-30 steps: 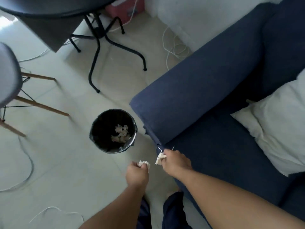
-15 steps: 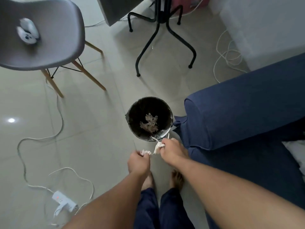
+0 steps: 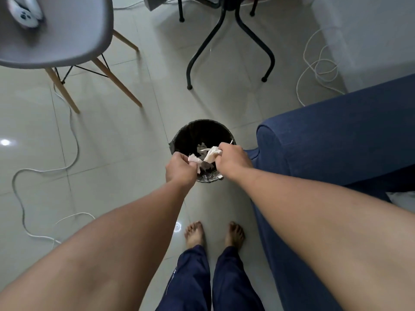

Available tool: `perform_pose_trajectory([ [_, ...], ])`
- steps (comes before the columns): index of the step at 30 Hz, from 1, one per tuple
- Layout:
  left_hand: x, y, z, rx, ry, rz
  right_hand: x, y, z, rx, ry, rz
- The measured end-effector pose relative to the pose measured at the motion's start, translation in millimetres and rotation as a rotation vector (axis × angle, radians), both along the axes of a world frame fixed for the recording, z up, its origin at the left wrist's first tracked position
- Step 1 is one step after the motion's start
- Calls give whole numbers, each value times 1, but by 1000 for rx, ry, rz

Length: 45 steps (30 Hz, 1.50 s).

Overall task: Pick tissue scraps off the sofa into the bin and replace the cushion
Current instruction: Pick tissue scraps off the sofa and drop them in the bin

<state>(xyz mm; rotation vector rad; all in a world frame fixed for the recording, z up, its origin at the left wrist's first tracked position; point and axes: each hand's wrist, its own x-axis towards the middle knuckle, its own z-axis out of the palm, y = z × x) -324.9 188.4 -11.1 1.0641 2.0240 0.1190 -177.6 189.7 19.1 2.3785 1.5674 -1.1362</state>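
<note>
Bottom centre: bare feet (image 3: 214, 234) on pale floor tile (image 3: 125, 140), open floor to the left. Centre: left hand (image 3: 179, 169) closed around a tissue scrap (image 3: 193, 158); right hand (image 3: 232, 159) closed around a larger scrap (image 3: 211, 153); both over the black bin (image 3: 197, 133), more scraps inside. Right edge: blue sofa (image 3: 336, 140) arm just beside the bin; sliver of white cushion (image 3: 404, 198) at lower right. Left: white cable (image 3: 74, 135) looping across the floor. Upper left: grey chair (image 3: 67, 34). Top centre: black table legs (image 3: 224, 41). Upper right: coiled cord (image 3: 318, 66).
</note>
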Motion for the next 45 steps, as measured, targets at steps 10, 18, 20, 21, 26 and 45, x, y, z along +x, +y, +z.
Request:
perform_pose_trajectory([
  [10,-10,-4,1,-43,68,-164,-7,-4,9,-52,-18,23],
  [18,2,-13,12,-69,96,-330,6,-36,17,-98,-35,-27],
  [20,9,-18,17,-87,100,-381,10,-48,20,-99,-41,-29],
  [21,12,-21,20,-100,100,-408,13,-55,22,-95,-44,-25],
  [26,35,-40,27,-106,117,-581,38,-93,34,-110,-66,-66],
  [45,226,-171,62,-165,113,-1268,199,-302,69,-98,-88,-600],
])
